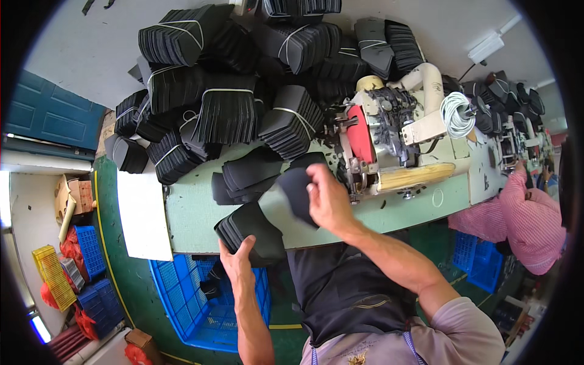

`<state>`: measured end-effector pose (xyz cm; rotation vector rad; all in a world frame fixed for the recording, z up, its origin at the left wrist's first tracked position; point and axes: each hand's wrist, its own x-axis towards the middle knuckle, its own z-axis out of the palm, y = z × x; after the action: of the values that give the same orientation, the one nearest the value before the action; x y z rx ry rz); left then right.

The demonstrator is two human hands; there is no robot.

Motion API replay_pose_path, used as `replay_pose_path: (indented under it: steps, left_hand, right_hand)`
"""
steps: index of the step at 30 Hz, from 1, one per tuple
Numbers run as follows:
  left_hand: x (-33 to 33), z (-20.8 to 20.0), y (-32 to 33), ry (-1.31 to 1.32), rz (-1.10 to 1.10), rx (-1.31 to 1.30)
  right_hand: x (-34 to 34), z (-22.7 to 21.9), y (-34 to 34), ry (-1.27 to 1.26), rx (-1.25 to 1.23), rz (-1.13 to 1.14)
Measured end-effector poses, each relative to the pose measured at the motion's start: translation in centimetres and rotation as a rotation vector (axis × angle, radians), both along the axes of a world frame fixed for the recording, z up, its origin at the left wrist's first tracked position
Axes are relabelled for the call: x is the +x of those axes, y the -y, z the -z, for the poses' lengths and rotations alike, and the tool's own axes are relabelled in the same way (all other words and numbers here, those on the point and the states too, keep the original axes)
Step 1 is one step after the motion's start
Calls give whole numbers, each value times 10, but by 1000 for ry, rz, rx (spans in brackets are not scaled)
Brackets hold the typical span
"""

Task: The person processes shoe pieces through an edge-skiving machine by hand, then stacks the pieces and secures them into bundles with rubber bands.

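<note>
My left hand (238, 263) grips a stack of dark curved-edge pieces (252, 234) at the table's front edge, thumb on the near side. To its right, my right hand (330, 204) pinches a single dark flat piece (296, 193), held tilted above the table; its lower left part looks paler and smeared. Behind both hands lies a loose, fanned pile of similar pieces (246, 173) on the pale green table (194, 204). The material could be foam or rubber sheet; I cannot tell which.
Tied bundles of dark pieces (228, 109) are heaped at the back. A machine with a red plate (360, 134) and black scraps stands to the right, beside a coil of white cord (456, 115). A blue crate (210, 322) sits below the table. A person in pink (517, 219) works at far right.
</note>
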<state>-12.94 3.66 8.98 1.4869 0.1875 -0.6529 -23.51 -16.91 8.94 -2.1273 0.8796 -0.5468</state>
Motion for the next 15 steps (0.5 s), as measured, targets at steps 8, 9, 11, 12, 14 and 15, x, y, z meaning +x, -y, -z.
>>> replay_pose_path:
  steps: [8, 9, 11, 12, 14, 15]
  left_hand:
    - [-24, -25, 28, 266, 367, 420]
    - [-23, -23, 27, 264, 364, 421]
    - [-18, -18, 16, -109, 240, -61]
    - [-17, -13, 10, -132, 260, -67]
    - [-17, -8, 5, -181, 226, -118]
    - [-16, -6, 3, -229, 197, -168]
  right_hand:
    - [2, 2, -36, -167, 581, -269]
    - [3, 5, -34, -169, 583, -272]
    - [12, 2, -32, -173, 880, -224]
    - [13, -2, -34, -195, 845, -241]
    - [18, -6, -35, -192, 973, -227]
    - [20, -6, -36, -186, 1101, -207]
